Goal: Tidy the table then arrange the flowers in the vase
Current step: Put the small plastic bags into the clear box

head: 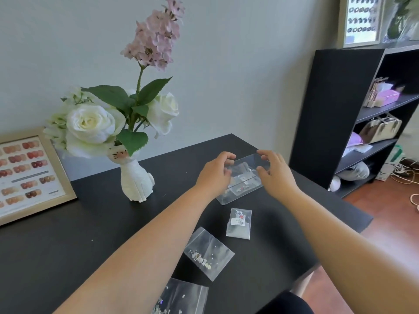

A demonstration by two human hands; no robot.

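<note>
While your left hand (215, 172) and right hand (275, 172) reach over the black bench (68, 245), their fingers pinch the far corners of a clear flat plastic pouch (241, 180); its near edge rests on the bench.

Item: white cat-shaped ceramic vase (136, 177), upright, left of your hands, well back from the front edge, holding white roses and a pink spray (127, 105).
Item: three small clear packets (208, 253), loose near the bench's right front edge.
Item: framed nail-colour chart (29, 175), leaning at far left.
Item: black open shelf unit (353, 114), standing beyond the bench's right corner.
Open surface: wide bare stretch left of your forearms.
</note>
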